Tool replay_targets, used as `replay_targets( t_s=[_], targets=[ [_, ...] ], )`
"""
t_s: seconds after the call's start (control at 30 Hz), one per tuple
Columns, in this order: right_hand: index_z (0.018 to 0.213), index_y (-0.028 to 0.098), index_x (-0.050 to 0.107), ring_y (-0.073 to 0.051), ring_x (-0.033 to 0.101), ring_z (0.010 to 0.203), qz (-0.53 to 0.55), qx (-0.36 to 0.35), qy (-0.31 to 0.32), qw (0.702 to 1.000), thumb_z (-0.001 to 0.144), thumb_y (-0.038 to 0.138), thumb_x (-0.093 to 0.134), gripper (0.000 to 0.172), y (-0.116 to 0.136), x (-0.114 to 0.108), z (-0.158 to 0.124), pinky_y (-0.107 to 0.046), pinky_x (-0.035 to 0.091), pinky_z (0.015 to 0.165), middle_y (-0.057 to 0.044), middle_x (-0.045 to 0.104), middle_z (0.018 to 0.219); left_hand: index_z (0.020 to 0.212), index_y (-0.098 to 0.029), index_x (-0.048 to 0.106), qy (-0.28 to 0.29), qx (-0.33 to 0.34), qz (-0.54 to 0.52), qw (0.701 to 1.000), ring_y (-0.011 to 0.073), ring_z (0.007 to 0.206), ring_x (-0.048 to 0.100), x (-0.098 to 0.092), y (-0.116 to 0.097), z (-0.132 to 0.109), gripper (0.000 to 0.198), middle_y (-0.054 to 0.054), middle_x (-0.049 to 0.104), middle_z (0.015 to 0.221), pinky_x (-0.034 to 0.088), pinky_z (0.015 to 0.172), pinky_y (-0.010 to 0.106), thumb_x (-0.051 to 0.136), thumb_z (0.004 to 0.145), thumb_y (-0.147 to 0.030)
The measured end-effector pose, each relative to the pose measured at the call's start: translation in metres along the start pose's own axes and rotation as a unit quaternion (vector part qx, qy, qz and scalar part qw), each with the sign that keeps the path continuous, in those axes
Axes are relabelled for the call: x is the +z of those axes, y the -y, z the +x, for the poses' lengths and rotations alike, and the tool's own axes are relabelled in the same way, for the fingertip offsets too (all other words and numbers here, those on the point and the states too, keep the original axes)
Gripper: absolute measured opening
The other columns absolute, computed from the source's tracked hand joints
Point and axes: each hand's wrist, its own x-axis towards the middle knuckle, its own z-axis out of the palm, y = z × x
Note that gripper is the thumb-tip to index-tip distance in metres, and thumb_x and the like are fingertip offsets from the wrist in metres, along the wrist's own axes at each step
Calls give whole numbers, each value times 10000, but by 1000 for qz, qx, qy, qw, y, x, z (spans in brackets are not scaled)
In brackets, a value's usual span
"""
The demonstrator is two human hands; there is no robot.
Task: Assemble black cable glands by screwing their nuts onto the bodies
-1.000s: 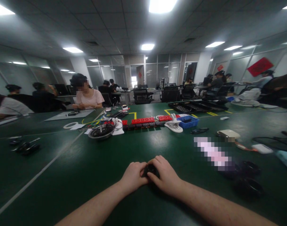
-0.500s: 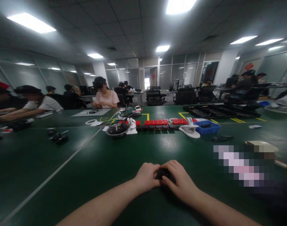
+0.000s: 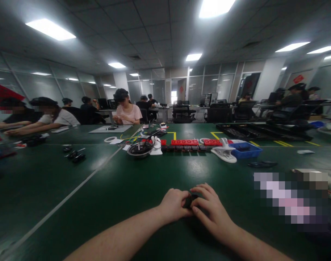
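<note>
Both my hands rest together on the green table [image 3: 105, 188], low in the middle of the view. My left hand [image 3: 173, 204] is curled, its fingertips pressed against a small black object [image 3: 189, 200]. My right hand [image 3: 209, 206] wraps over the same object from the right, fingers bent across its top. Most of the black object is hidden between the two hands, so I cannot make out what it is.
Further back lie a row of red and black parts [image 3: 185, 144], a round black dish [image 3: 139, 149], a white clamp-like piece [image 3: 222, 152] and a blue tray [image 3: 245, 149]. Small black parts [image 3: 74, 155] lie at the left. People sit along the far and left sides.
The view has swung to the left and slightly up, bringing more people on the left into sight. My hands stay joined on the black object, the right fingers shifting a little over it.
</note>
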Motion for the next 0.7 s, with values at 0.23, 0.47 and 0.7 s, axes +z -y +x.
replay_targets(
  t_s=[0.23,0.47,0.7],
  targets=[
    [669,209,610,-248,393,1046,-22,29,-22,999,808,242,424,234,-1,-1,1,-517,234,948,-57,532,1016,698,-207,506,13,0,-10,1000,113,588,467,-2,-1,0,336,-62,473,598,283,566,211,571,654,-534],
    [636,192,555,-209,438,909,-52,84,-40,994,807,241,438,213,-7,-1,4,-473,277,919,-55,525,896,674,-204,489,26,-7,-16,1000,115,606,471,-5,-3,0,314,-65,472,601,283,574,210,619,632,-487],
    [605,186,455,-209,442,849,-76,119,-31,989,707,377,590,255,-9,2,6,-404,361,811,-43,493,843,670,-203,481,20,-6,-14,1000,118,609,467,-4,-5,0,328,-61,465,594,280,575,213,582,652,-515]
  ],
)
